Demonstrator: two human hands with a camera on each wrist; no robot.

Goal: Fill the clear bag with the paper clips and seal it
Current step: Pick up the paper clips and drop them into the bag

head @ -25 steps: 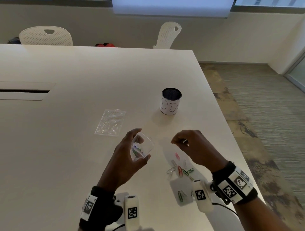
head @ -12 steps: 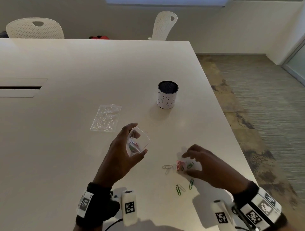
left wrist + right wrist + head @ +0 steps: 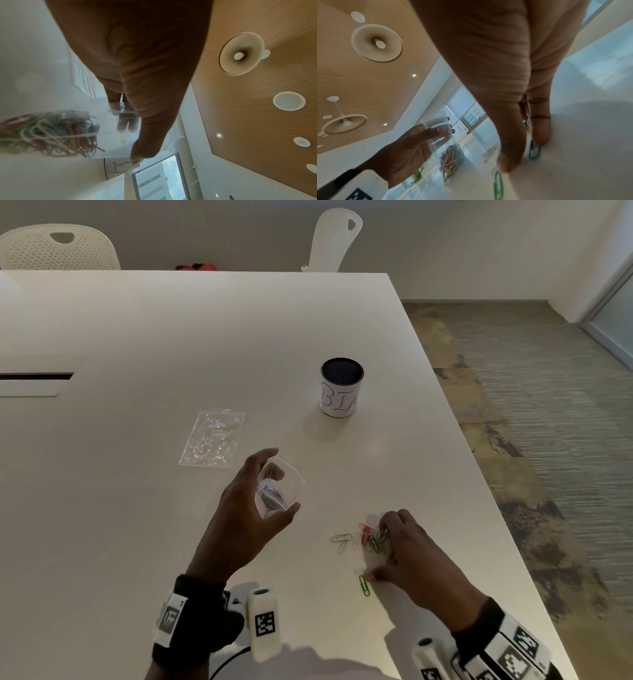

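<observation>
My left hand (image 3: 283, 481) grips a small clear bag (image 3: 293, 486) by its top, mouth held open, a little above the white table (image 3: 137, 542). A tangle of coloured paper clips (image 3: 51, 132) lies in the bag's bottom. To the right, several loose paper clips (image 3: 359, 539) lie on the table. My right hand (image 3: 377, 551) is spread over them, fingertips pressing on the cluster and thumb down beside one green clip (image 3: 364, 585). In the right wrist view a fingertip (image 3: 541, 138) presses a green clip (image 3: 535, 150) against the table; nothing is lifted.
A black mesh cup with a white label (image 3: 341, 387) stands beyond the hands. A flat packet of clear bags (image 3: 213, 438) lies to the left of it. The table's right edge (image 3: 486, 487) runs close to the clips. Two white chairs (image 3: 58, 248) stand at the far side.
My right hand came down from beside the bag's mouth to the loose clips and has spread over them, dragging some together. The left hand keeps the bag in nearly the same place.
</observation>
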